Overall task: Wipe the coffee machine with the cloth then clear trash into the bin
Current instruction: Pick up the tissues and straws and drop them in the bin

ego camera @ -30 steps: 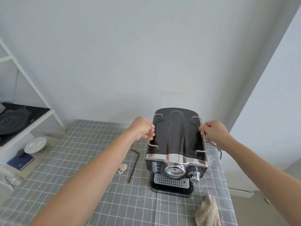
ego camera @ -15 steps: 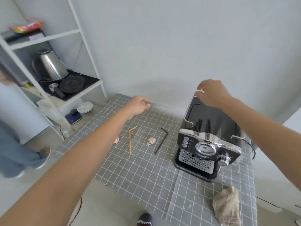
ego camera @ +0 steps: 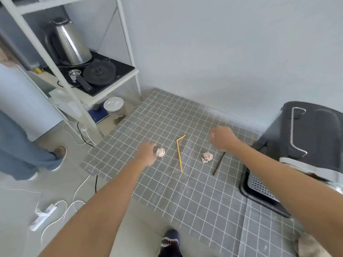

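Item: grey tablecloth with a white grid, covering the table; four pieces of trash are lying on its far half.

Crumpled pale paper ball, far left; the left hand is reaching at it with fingertips touching or just beside it, nothing gripped yet as far as can be told; judged very light and soft, likely crushing under a pinch; best taken whole between thumb and fingers.

Bent yellow plastic straw, lying between the two paper balls; judged light, thin and springy, apt to roll; best pinched mid-length.

Second crumpled pale paper ball, right of the straw; same handling.

Thin dark brown stick, just right of that ball; stiff, slender.

The right hand is hovering above the table, beyond the second ball, fingers loosely curled and empty.

Black and chrome coffee machine, standing at the right edge, partly behind the right forearm.

Beige terry cloth, lying at the near right corner, untouched.

Bin: not in view.

Steel kettle, sitting on the white shelf rack, far left.
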`<state>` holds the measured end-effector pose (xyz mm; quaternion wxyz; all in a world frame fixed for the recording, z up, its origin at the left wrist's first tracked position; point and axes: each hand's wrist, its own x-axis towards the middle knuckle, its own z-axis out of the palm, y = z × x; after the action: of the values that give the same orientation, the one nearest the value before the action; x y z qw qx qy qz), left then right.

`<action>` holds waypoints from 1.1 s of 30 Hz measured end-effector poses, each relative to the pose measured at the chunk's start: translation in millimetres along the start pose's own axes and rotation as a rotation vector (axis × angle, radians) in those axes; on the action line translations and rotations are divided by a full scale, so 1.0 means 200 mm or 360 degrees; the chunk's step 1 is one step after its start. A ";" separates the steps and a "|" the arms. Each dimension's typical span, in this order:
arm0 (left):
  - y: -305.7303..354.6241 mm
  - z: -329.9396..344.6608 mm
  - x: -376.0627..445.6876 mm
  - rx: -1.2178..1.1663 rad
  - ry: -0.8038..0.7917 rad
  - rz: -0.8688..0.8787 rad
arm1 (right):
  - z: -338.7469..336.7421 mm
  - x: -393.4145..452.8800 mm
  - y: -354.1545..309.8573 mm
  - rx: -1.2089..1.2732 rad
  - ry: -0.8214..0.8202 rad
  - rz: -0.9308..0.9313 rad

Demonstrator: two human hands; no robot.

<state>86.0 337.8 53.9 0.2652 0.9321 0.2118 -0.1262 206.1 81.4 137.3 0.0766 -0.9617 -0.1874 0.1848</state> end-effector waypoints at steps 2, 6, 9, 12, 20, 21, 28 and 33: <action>-0.05 0.06 0.07 0.0061 -0.0031 0.0113 | 0.13 0.05 0.01 0.0037 -0.0075 0.0085; -0.12 0.17 0.17 0.0193 -0.0029 0.0370 | 0.37 0.08 0.02 0.0011 -0.0206 0.0088; -0.13 0.23 0.19 0.0212 -0.0019 0.0497 | 0.53 0.10 0.06 0.0019 -0.0192 0.0130; -0.16 0.29 0.21 0.0175 0.0072 0.0522 | 0.66 0.16 0.11 0.0015 -0.0216 0.0114; -0.14 0.36 0.28 0.0183 0.0221 0.0639 | 0.75 0.11 0.15 0.0002 -0.0114 0.0171; -0.11 0.36 0.28 0.0141 0.0241 0.0625 | 0.75 0.10 0.15 0.0025 -0.0085 0.0176; 0.21 0.44 0.35 -0.0166 0.0271 0.0216 | 0.67 0.15 0.27 0.0382 0.0170 0.0699; 0.28 0.51 0.38 0.0039 0.0048 -0.0218 | 0.71 0.18 0.32 0.0354 -0.0069 0.0881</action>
<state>166.3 263.1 -32.0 0.2414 0.9204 0.2774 -0.1327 203.1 48.1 -17.9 0.1241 -0.9578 0.1017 0.2385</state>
